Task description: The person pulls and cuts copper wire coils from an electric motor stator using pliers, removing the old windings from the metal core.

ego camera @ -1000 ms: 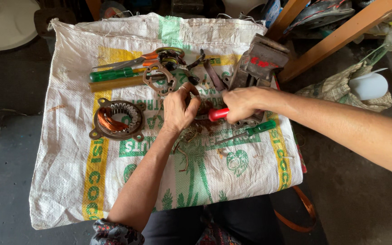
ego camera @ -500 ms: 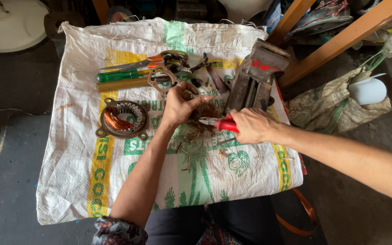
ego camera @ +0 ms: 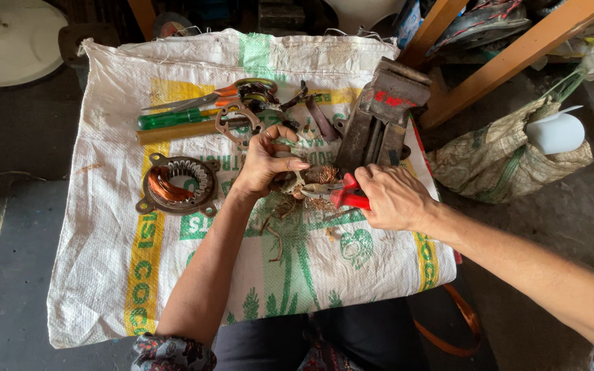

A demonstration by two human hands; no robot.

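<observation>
Both hands [ego camera: 267, 159] [ego camera: 394, 198] clenched, close together, forearms converging.

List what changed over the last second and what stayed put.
The right hand slid its red-handled cutter from flat on the sack up to the copper winding held by the left hand. Both grips held on. The stator and screwdriver stayed put.

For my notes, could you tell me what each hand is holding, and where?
Right hand: cutting pliers, by the red handles. Left hand: a small wound part, by its rim.
</observation>
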